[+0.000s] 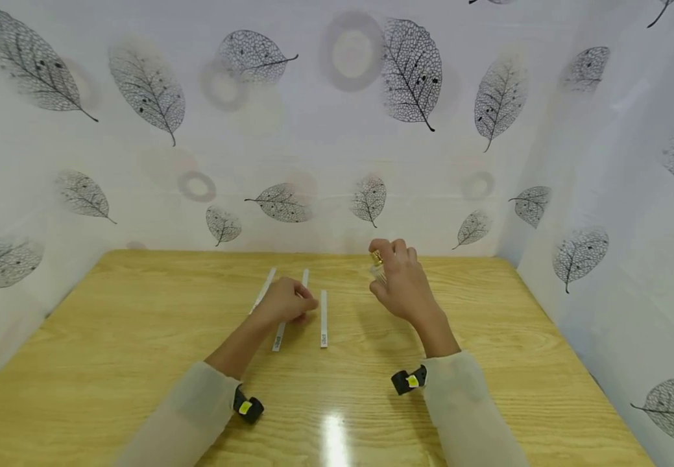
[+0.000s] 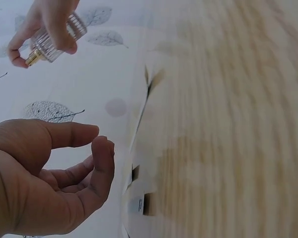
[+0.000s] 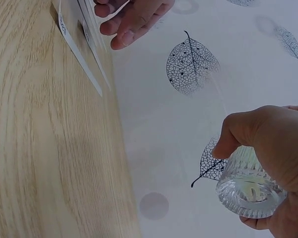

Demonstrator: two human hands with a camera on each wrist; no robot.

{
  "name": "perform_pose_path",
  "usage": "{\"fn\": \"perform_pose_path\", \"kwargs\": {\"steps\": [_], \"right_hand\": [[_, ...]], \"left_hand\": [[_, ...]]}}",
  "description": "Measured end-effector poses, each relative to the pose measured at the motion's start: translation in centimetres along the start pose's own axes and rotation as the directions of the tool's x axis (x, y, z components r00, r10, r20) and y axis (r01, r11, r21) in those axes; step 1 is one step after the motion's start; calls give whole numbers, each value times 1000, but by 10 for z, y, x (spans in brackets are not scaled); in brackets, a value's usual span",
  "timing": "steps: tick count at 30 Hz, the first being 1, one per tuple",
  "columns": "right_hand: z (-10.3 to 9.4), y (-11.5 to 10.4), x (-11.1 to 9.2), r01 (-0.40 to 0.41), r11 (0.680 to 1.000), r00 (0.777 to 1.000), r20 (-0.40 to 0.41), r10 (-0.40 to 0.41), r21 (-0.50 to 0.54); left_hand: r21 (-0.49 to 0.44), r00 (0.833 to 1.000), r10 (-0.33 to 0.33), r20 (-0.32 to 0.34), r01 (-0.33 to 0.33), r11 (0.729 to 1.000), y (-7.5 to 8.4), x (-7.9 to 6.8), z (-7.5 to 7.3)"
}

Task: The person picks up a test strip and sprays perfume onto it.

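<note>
My right hand [image 1: 401, 285] grips a ribbed clear glass perfume bottle [image 3: 251, 191] with a gold spray top [image 2: 34, 58], raised above the table. The index finger lies on the spray top, and the thumb is against the glass. My left hand [image 1: 287, 301] hovers over the white paper strips, its fingers curled and its thumb close to the fingertips, with nothing seen between them. Under that hand runs the middle strip [image 1: 279, 338], partly hidden. Another strip [image 1: 263, 290] lies to its left, and a third strip [image 1: 324, 318], with small print at its near end, to its right.
The wood-grain table [image 1: 138, 337] meets a pale curtain [image 1: 313, 143] printed with dark leaves at the back and sides. A black wrist camera [image 1: 248, 407] is on the left cuff, and another wrist camera [image 1: 409, 380] is on the right.
</note>
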State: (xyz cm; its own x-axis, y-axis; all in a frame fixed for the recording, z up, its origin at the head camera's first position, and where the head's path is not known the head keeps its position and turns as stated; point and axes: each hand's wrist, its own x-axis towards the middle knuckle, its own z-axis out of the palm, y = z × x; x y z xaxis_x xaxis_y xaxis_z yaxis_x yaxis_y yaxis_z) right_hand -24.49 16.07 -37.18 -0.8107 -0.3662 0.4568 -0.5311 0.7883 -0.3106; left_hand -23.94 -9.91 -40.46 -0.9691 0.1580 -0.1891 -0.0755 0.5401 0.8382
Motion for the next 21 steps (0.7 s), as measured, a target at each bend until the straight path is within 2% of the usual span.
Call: {"fn": "perform_pose_path", "kwargs": {"steps": [4,7,15,21], "right_hand": [[0,0,0,-3,1000,1000,6,3,5],[0,1,0,-4,1000,1000,8,4,6],[-1,1,-1,-1,1000,1000,4,1,9],[-1,1,-1,-4,1000,1000,11,4,13]], "left_hand": [[116,1000,12,1,-12,993,2,-2,3],[149,1000,11,21,-14,989,1,-4,7],[145,993,66,100,-80,986,-2,-10,18],[160,994,62,93,-76,984,-4,-12,23]]}}
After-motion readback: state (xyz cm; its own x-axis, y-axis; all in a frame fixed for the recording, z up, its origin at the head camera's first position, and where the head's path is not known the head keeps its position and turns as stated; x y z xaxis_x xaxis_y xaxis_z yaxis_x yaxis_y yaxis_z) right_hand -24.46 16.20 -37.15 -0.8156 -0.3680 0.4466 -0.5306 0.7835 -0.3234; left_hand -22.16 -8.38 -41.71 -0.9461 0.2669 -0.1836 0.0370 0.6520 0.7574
